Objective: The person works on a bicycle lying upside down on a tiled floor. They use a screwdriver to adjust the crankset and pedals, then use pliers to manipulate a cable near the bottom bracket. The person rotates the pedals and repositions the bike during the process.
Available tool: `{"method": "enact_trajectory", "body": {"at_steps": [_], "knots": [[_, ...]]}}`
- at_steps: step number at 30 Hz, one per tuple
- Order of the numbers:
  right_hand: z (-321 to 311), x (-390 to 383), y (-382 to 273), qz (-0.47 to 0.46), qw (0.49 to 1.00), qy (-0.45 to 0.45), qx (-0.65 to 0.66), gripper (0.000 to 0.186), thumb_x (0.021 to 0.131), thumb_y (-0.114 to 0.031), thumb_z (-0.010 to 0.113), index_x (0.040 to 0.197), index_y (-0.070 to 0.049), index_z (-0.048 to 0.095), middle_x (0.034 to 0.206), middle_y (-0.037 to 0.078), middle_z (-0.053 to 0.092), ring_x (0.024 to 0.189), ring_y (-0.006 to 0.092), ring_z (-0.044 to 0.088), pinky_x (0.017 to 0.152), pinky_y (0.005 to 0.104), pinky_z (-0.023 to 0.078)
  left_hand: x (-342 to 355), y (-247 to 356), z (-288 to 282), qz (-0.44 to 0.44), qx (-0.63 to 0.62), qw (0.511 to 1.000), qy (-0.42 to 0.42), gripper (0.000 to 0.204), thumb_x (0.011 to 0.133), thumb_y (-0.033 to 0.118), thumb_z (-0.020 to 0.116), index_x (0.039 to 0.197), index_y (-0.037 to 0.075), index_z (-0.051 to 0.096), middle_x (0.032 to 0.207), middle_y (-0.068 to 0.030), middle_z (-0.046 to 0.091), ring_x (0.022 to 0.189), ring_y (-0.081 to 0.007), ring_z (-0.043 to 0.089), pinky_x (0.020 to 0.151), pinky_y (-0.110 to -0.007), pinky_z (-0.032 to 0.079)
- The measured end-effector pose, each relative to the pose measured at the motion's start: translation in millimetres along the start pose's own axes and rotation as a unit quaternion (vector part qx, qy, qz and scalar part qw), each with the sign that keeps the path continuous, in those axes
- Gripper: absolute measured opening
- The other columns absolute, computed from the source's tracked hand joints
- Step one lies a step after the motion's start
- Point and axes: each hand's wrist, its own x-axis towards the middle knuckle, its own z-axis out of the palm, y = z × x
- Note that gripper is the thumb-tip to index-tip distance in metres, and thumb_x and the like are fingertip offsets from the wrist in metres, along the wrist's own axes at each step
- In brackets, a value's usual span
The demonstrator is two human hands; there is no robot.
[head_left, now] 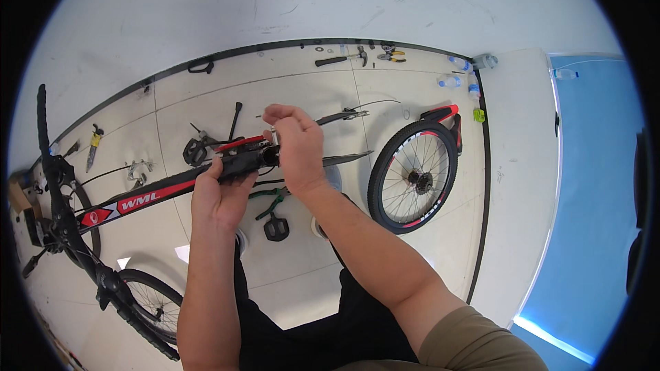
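A black, red and white bicycle frame [158, 196] stretches from the handlebar at left to the round open end of its seat tube [269, 158] in the middle. My left hand [223, 196] is closed around the frame just before that end, thumb on top. Beside the opening, my right hand [299, 148] is curled with its fingers bent; a small silvery metal part [274, 137] shows at its fingertips, partly hidden by them. Below the frame are a crank pedal [276, 229] and green-handled pliers [265, 203]. Another pedal [195, 152] shows beyond it.
A loose rear wheel [414, 177] stands at right, by a red and black part [440, 113]. The handlebar [69, 227] and a front wheel [151, 302] are at left. Along the wall lie a hammer [342, 59], yellow-handled pliers [392, 55] and plastic bottles [449, 82].
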Motion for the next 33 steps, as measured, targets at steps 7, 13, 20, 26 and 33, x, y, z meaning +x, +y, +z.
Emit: {"method": "enact_trajectory", "body": {"at_steps": [7,13,20,26,33], "knots": [[-4,4,-14,0.134,0.977,0.089,0.139,0.026,0.096,-0.005,0.049,0.12,0.005,0.046,0.105,0.013,0.054,0.097,0.0234,0.062,0.079,0.0409,0.059,5,-1,-3,0.003,-0.009,1.0,0.022,0.037,0.106,0.023,0.04,0.132,-0.004,0.038,0.143,-0.0255,0.04,0.137,-0.0387,0.038,0.118,-0.056,0.026],[-19,10,-8,0.104,0.974,0.171,-0.104,0.036,0.092,-0.013,0.06,0.123,0.004,0.051,0.102,0.009,0.058,0.093,0.019,0.06,0.079,0.0331,0.051,-2,-4,5,0.007,0.007,1.0,0.028,0.034,0.107,0.022,0.039,0.127,-0.004,0.039,0.135,-0.0232,0.045,0.131,-0.036,0.045,0.116,-0.056,0.031],[-4,-11,-25,-0.038,0.922,0.061,-0.381,0.034,0.088,-0.018,0.064,0.114,0.004,0.061,0.107,0.014,0.059,0.097,0.0218,0.058,0.089,0.0354,0.047,-6,-2,5,0.017,0.01,1.0,0.019,0.031,0.107,0.019,0.037,0.126,-0.006,0.039,0.127,-0.0221,0.049,0.124,-0.0339,0.05,0.111,-0.054,0.04],[-16,-12,-17,-0.085,0.864,0.0,-0.496,0.039,0.087,-0.021,0.067,0.115,0.005,0.06,0.112,0.019,0.058,0.099,0.0294,0.059,0.09,0.0402,0.047,-4,-2,2,0.014,0.001,1.0,0.025,0.03,0.106,0.018,0.039,0.125,-0.005,0.04,0.126,-0.0214,0.049,0.122,-0.0332,0.051,0.11,-0.054,0.041],[-8,-13,-10,-0.093,0.872,0.004,-0.481,0.044,0.087,-0.025,0.07,0.116,0.006,0.059,0.112,0.02,0.058,0.1,0.0309,0.059,0.09,0.0407,0.047,-6,-2,6,0.022,0.002,0.999,0.036,0.03,0.106,0.018,0.04,0.126,-0.004,0.04,0.131,-0.0218,0.047,0.126,-0.0335,0.048,0.115,-0.054,0.034]]}}
